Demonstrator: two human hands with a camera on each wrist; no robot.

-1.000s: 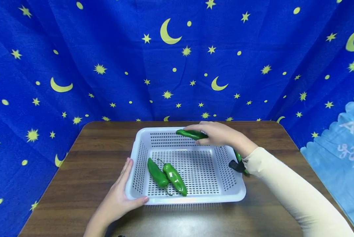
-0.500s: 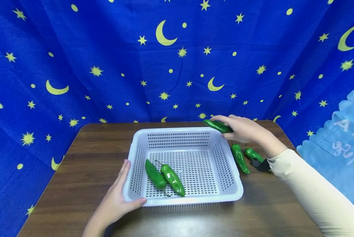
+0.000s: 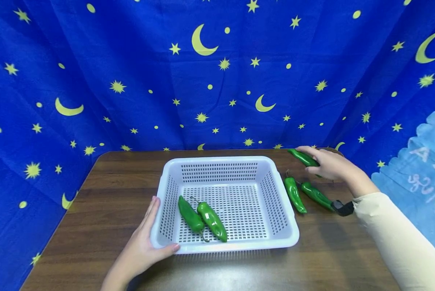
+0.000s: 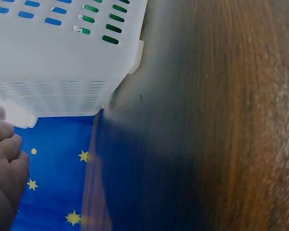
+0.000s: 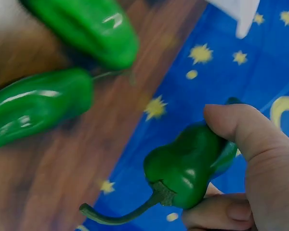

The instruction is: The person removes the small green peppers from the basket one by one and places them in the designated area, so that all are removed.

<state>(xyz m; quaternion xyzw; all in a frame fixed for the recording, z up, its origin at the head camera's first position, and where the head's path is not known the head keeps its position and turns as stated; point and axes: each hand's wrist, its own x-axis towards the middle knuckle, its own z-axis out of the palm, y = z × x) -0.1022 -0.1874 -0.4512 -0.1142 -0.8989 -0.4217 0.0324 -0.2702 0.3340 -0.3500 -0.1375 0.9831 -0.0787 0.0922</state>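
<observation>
My right hand (image 3: 329, 163) holds a green chili pepper (image 3: 305, 158) above the table's back right. In the right wrist view, thumb and fingers pinch this pepper (image 5: 183, 161), its curved stem sticking out. My left hand (image 3: 144, 240) grips the near left corner of a white perforated plastic basket (image 3: 239, 245), thumb on the front rim and fingers along the left side. Two green peppers lie inside on the left: one pepper (image 3: 190, 214) and a glossier pepper (image 3: 212, 221). Just right of the basket, a pepper (image 3: 295, 195) and another pepper (image 3: 315, 195) rest on the table.
The brown wooden table (image 3: 104, 202) ends at a blue curtain (image 3: 148, 72) with moons and stars. A light blue cloth (image 3: 417, 182) hangs at the right. The black wrist strap (image 3: 343, 208) hovers close to the rightmost table pepper.
My right hand has carried its pepper rightward from over the basket's back rim to beyond its right side. The two peppers on the table have come into fuller view. My left hand stays put.
</observation>
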